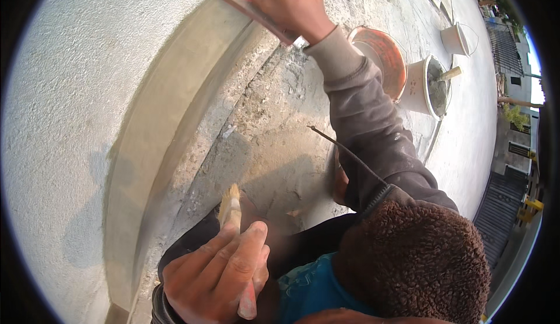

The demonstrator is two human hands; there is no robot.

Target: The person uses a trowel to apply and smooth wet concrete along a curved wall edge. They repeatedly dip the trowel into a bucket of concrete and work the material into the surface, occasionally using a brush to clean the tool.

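Observation:
My left hand (213, 274) is closed around a paintbrush (231, 204), whose pale bristles point up and away from me. The lower end of its reddish handle sticks out beneath my fingers. Farther off, at the top, my right hand (289, 3) grips a flat reddish plastering float (256, 10). The float lies against the far part of a smooth grey-beige band of plaster (157, 111) that curves along the foot of a rough white wall (76, 90). Part of the float is hidden under the fingers.
Beyond my right forearm stand an orange-stained basin (382, 55), a white bucket (420, 87) with grey mix and a wooden handle, and a smaller bucket (455, 39). Rough, crumbly concrete (274, 108) borders the band. A dark gate (500, 210) stands at far right.

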